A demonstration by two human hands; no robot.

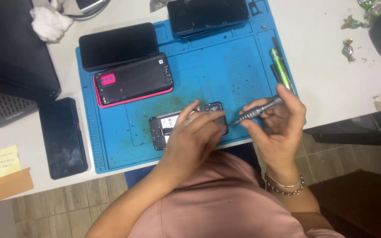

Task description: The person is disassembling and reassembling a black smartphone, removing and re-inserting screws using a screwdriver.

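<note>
Screwdriver (256, 110) tip meets opened phone (173, 125) at mat edge (111, 165).

An opened black phone (173, 125) is lying flat at the blue mat's near edge, its insides showing. A grey screwdriver (256, 109) is slanting down, tip touching the phone's right end.

My left hand (195, 134) lies palm down, fingers spread forward. My right hand (276, 125) is raised beside it, fingers curled in a pinch.

Matt blue rubbery mat (111, 145) — stained; grey metal screwdriver (257, 109); glossy glass phone (62, 137); smooth white tabletop (331, 79).
</note>
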